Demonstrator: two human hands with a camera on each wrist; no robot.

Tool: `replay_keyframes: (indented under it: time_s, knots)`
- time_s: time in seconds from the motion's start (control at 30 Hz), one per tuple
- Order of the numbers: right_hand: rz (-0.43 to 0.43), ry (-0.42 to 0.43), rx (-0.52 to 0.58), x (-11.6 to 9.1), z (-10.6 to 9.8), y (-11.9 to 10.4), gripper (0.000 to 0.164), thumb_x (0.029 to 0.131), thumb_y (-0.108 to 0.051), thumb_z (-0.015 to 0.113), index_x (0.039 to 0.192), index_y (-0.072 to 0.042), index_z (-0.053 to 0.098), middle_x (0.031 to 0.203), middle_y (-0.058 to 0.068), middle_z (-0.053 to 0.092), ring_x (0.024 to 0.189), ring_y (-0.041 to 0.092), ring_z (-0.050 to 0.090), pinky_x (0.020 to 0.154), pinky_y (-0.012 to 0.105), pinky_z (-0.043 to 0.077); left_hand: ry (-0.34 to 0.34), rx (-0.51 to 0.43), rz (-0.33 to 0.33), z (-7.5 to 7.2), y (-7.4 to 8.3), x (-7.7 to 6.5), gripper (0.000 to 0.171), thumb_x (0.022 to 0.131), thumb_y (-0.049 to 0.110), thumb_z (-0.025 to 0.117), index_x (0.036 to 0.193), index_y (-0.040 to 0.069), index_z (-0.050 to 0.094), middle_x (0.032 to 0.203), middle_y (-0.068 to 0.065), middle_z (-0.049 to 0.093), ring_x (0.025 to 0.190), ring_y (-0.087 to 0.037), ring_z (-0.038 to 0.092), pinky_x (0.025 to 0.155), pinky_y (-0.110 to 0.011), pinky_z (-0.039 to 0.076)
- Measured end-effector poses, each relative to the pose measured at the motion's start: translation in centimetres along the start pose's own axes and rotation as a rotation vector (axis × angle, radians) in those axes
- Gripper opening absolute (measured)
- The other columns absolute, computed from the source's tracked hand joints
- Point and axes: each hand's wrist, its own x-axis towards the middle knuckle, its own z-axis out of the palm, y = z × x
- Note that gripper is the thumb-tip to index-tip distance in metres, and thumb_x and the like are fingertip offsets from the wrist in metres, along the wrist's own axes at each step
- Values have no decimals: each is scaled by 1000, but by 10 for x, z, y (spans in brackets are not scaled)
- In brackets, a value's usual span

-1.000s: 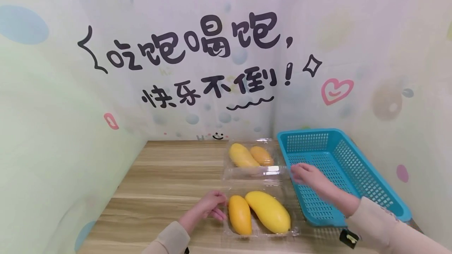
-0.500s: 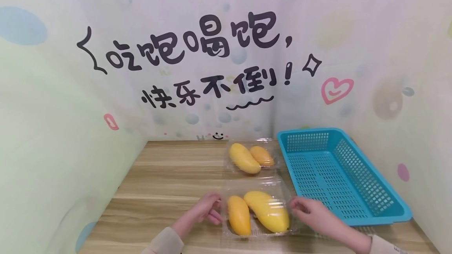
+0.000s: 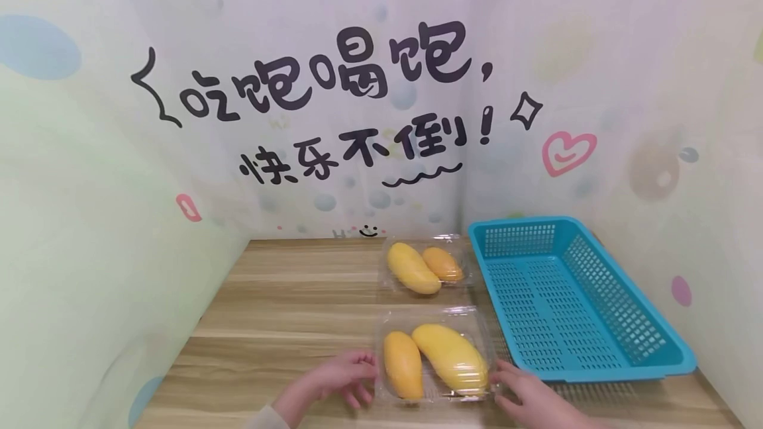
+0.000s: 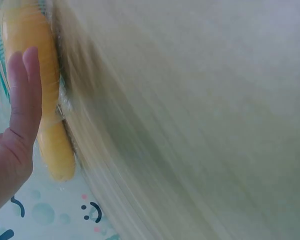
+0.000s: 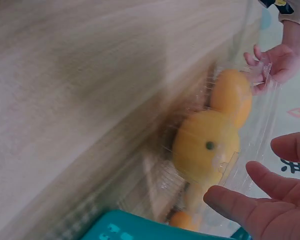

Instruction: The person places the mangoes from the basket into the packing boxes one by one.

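Note:
Two yellow mangoes lie in the nearer clear plastic clamshell box, whose lid now lies over them. At the box's left side is my left hand, with its fingers extended alongside the wall in the left wrist view. My right hand is at the front right corner. In the right wrist view its fingers are spread, with tips at or very near the lid's edge tab. Whether the lid is fully latched cannot be seen.
Behind it stands a second clear box with two mangoes. A blue perforated basket sits on the right of the wooden table. A printed curtain hangs behind the table.
The right hand has come from beside the basket down toward me, to the box's front right corner, as the lid came down over the mangoes. My left hand has shifted slightly nearer me.

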Motion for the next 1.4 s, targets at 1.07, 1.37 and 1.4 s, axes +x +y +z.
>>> replay_keyframes:
  time_s: [1.07, 1.37, 1.4]
  knots:
    - [390, 168, 923, 7, 35, 22, 35, 87, -4, 51, 106, 15, 29, 76, 11, 62, 69, 18, 64, 67, 34, 55, 62, -5, -73, 36, 0, -14, 7, 81, 10, 49, 85, 4, 50, 73, -7, 67, 44, -5, 54, 36, -10, 37]
    - [339, 18, 1023, 8, 27, 22, 30, 90, -3, 45, 110, 17, 34, 81, 10, 62, 74, 17, 65, 72, 34, 55, 20, -4, -87, 34, -1, -15, 9, 84, 12, 51, 81, 4, 54, 75, -8, 69, 47, -3, 54, 38, -9, 36]
    - [337, 9, 1031, 8, 26, 22, 26, 90, -2, 44, 108, 15, 36, 81, 10, 62, 74, 17, 65, 72, 34, 55, 25, -6, -86, 34, -1, -15, 8, 84, 11, 51, 80, 4, 54, 75, -8, 68, 47, -4, 54, 39, -9, 37]
